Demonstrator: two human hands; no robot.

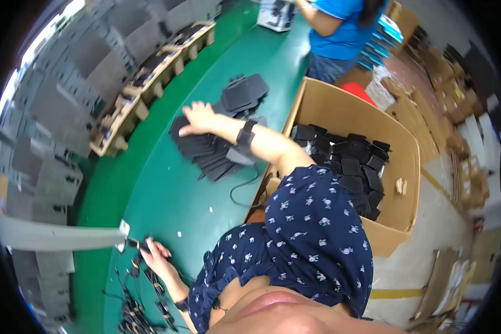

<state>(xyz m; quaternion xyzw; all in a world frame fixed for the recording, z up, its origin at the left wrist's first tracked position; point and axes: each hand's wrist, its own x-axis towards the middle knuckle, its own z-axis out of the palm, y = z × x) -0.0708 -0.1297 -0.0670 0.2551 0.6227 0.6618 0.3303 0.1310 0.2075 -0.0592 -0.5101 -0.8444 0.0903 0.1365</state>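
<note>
"Nearest first: what occupies the left hand point(157, 260)?"

"Its fingers are curled, apparently pinching a black cable point(140, 244) near the cord heap point(136, 316) on the green table point(183, 200)."

"And the right hand point(200, 118)?"

"Fingers spread, at the fanned pile of flat black devices point(207, 155); whether it grips one cannot be told. Good handling probably means lifting one piece by its edges, its cord kept clear."

"Farther out?"

"Beside the pile, a carton point(350, 111) of black pieces point(352, 167); beyond, a co-worker point(337, 30) in blue."

Right hand point(199, 118) at panels point(210, 157) (black)
</note>
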